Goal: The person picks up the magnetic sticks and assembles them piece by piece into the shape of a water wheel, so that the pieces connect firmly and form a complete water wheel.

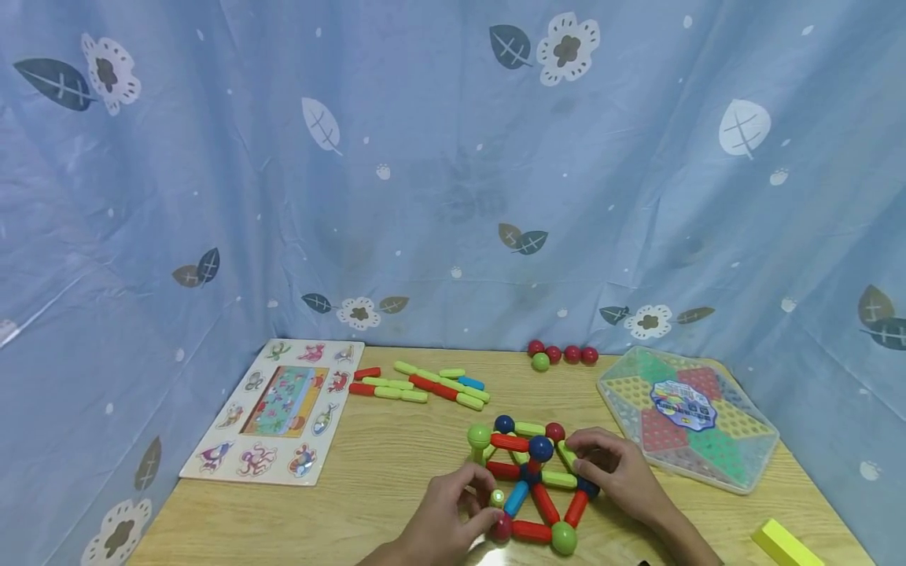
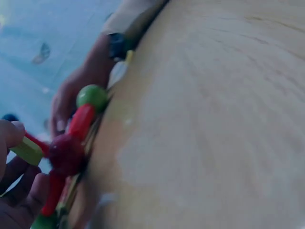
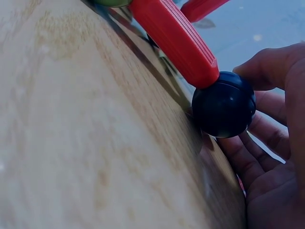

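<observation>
A structure of magnetic sticks and balls stands at the table's front. My left hand (image 1: 447, 507) pinches an upright yellow-green stick (image 1: 498, 498) over the dark red ball (image 1: 502, 527) at its near left corner. In the left wrist view, the stick (image 2: 28, 151) lies between thumb and fingers beside that ball (image 2: 66, 153). On the structure's right side, my right hand (image 1: 623, 474) holds a dark blue ball (image 3: 224, 105), its thumb and fingers round it, with a red stick (image 3: 176, 43) joined to the ball. A green ball (image 1: 563, 538) forms the near corner.
Loose red, yellow-green and blue sticks (image 1: 433, 384) lie behind to the left. Several red balls and a green ball (image 1: 541, 362) sit at the back. A picture puzzle board (image 1: 333, 452) is left, a hexagonal game box (image 1: 616, 385) right, and a yellow block (image 1: 786, 542) near the right front.
</observation>
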### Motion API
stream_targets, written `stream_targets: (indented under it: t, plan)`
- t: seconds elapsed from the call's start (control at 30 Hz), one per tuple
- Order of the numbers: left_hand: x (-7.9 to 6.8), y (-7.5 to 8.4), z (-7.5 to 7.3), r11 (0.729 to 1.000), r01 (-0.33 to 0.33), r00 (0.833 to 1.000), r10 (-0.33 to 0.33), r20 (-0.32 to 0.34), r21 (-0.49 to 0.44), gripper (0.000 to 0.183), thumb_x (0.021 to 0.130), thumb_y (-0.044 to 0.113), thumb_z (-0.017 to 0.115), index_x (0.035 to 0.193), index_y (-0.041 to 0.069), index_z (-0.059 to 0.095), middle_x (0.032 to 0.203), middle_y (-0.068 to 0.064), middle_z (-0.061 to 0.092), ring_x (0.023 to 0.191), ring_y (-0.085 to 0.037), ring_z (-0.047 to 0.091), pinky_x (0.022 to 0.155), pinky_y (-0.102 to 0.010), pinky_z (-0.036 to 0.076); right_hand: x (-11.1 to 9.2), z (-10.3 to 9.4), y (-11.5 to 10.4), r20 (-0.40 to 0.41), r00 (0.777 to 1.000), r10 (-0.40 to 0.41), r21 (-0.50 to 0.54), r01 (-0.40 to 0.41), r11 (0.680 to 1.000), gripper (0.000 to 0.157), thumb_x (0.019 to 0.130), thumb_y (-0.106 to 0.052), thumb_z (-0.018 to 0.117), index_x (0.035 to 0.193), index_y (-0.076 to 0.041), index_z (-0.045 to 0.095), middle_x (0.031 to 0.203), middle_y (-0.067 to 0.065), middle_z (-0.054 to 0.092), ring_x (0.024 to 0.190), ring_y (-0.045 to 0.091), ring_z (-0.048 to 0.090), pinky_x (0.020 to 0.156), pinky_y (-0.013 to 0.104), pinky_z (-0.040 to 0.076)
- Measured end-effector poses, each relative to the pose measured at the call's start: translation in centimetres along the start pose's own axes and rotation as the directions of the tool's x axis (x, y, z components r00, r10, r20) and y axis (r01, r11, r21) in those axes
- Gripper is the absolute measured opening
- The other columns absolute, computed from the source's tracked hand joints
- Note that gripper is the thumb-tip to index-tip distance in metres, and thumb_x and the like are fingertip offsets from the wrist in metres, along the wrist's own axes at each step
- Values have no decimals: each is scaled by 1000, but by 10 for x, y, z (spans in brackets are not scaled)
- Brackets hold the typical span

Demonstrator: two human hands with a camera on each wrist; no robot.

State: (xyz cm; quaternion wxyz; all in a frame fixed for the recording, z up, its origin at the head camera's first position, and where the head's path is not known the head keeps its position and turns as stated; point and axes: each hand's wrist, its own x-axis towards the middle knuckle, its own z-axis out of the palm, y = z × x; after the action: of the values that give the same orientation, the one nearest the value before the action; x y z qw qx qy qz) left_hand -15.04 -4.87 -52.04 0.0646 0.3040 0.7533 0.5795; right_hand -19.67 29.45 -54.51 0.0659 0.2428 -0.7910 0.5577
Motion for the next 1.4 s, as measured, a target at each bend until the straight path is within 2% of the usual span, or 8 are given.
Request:
stream_targets:
  t: [0.13, 0.5, 0.63, 0.83, 0.93, 1.07, 1.23, 1.4]
  plan:
    - [1, -2, 8, 998, -52, 998, 51, 28, 43, 21, 104, 17, 77, 119, 9, 64, 103, -8, 72, 85, 5, 60, 71, -17, 57, 0, 0, 0, 13, 1000, -10, 10, 10, 1000, 23, 101, 6, 71, 123, 1, 74, 121, 16, 74, 97, 8, 73, 79, 26, 63]
    - [-2, -8, 15, 999, -32, 998, 34, 59, -31, 24, 103, 22, 79, 120, 11, 66, 101, 3, 73, 83, 8, 59, 73, -17, 58, -1, 0, -2, 34, 999, -4, 10, 3, 1000, 23, 102, 4, 71, 124, 1, 74, 121, 17, 73, 96, 9, 73, 78, 26, 63]
    - [-3, -9, 15, 993, -91, 994, 86, 72, 79, 30, 101, 20, 82, 125, 9, 69, 104, 4, 71, 87, 6, 57, 75, -17, 57, -1, 0, 0, 39, 999, -2, 16, 1, 1000, 23, 102, 4, 71, 125, 0, 74, 121, 17, 73, 96, 8, 73, 79, 26, 63]
    - [-6, -7, 12, 922, -162, 986, 161, 35, 353, 26, 98, 23, 85, 121, 12, 78, 110, 10, 73, 102, 2, 54, 84, -17, 51, 1, 1, 0, 26, 1000, -5, 2, 5, 1000, 23, 101, 4, 73, 123, -2, 75, 119, 15, 75, 88, 9, 72, 73, 27, 62]
    - [-7, -9, 7, 916, -168, 983, 183, -7, 364, 23, 96, 16, 87, 117, 11, 79, 108, 8, 74, 101, -2, 58, 84, -19, 53, 1, 1, -1, 26, 1000, -2, -25, 3, 1000, 23, 100, 3, 74, 123, -3, 75, 110, 15, 75, 79, 11, 70, 65, 28, 59]
    - [-8, -14, -1, 943, -111, 987, 142, -78, 315, 20, 93, 7, 87, 111, 10, 78, 108, 5, 70, 92, -2, 60, 77, -20, 57, 1, -3, -6, 65, 993, 98, -44, -95, 994, 22, 99, -4, 79, 121, -4, 75, 106, 14, 76, 73, 9, 71, 60, 29, 58]
    - [-12, -17, -12, 961, 4, 989, 38, -146, 277, 18, 94, 5, 85, 110, 10, 78, 112, 4, 63, 87, 1, 60, 73, -20, 59, -5, -8, -16, 251, 925, 287, 10, -299, 954, 23, 100, -11, 78, 120, -3, 69, 101, 11, 73, 63, 9, 69, 52, 28, 57]
    - [-12, -18, -24, 971, 17, 995, 7, -100, 237, 14, 97, 6, 81, 109, 14, 79, 109, 5, 66, 89, 0, 62, 77, -22, 60, -19, -6, -28, 476, 825, 305, 147, -417, 897, 17, 105, -10, 73, 109, 4, 64, 87, 5, 75, 66, 11, 73, 54, 25, 59]
